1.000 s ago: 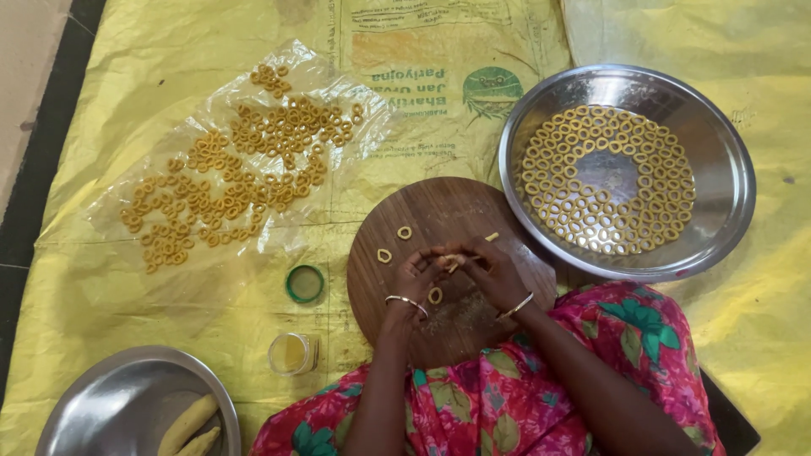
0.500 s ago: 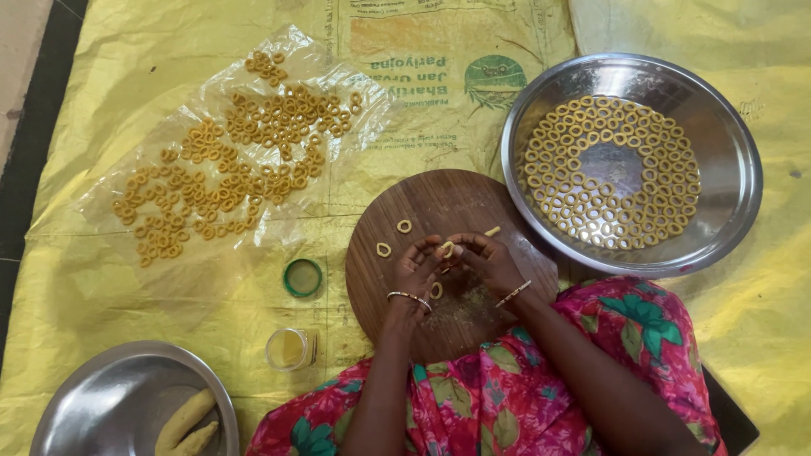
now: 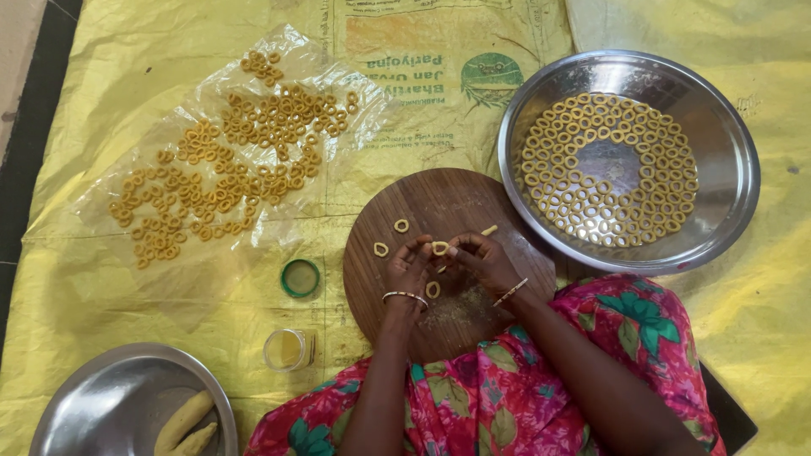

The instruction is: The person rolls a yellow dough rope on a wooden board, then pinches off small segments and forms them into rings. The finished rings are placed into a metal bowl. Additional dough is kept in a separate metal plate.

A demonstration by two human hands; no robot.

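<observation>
Both hands meet over a round wooden board (image 3: 439, 198). My left hand (image 3: 410, 266) and my right hand (image 3: 481, 260) pinch one small yellow dough ring (image 3: 440, 247) between their fingertips, just above the board. Three finished dough rings lie on the board, one (image 3: 401, 225) at the top, one (image 3: 381, 249) to the left and one (image 3: 432, 290) below the hands. A short dough strip (image 3: 489, 230) lies to the upper right of the hands. Both wrists wear bangles.
A large steel plate (image 3: 726, 152) at the right holds several rings laid in circles. A clear plastic sheet (image 3: 220, 253) at the left carries several more rings. A green lid (image 3: 300, 278), an open jar (image 3: 285, 350) and a steel bowl (image 3: 93, 397) with dough rolls (image 3: 182, 422) sit at the lower left.
The hands have stayed over the board, working the same piece of dough; it now shows as a closed ring between the fingertips. Nothing else has moved.
</observation>
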